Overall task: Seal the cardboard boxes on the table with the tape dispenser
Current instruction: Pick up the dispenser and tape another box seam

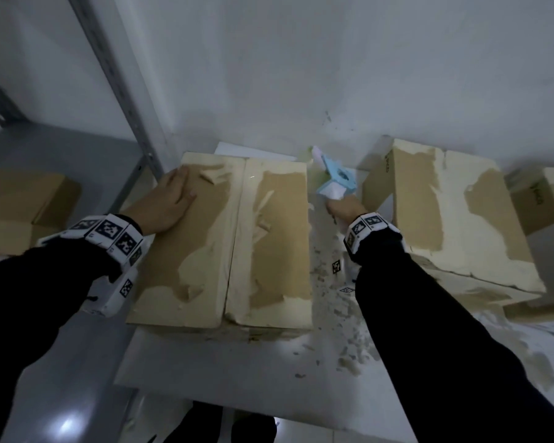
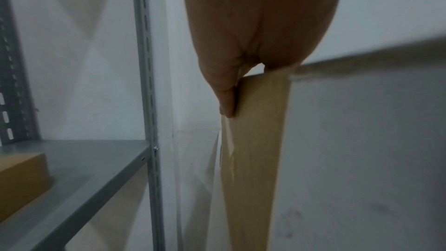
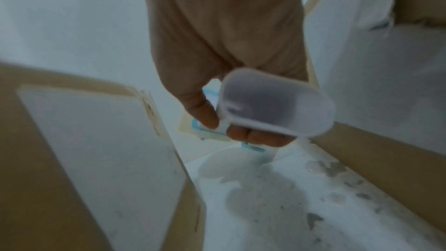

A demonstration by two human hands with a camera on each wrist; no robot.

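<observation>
A closed cardboard box with torn, pale patches sits in the middle of the white table. My left hand lies flat on its left flap, fingers straight; in the left wrist view the left hand rests on the box edge. To the right of the box, my right hand grips the white handle of a blue and white tape dispenser. In the right wrist view the right hand's fingers curl round the dispenser's handle.
A second worn box stands at the right, with another box beyond it. A grey metal shelf with a box is at the left, its upright post near the wall. Tape scraps litter the table.
</observation>
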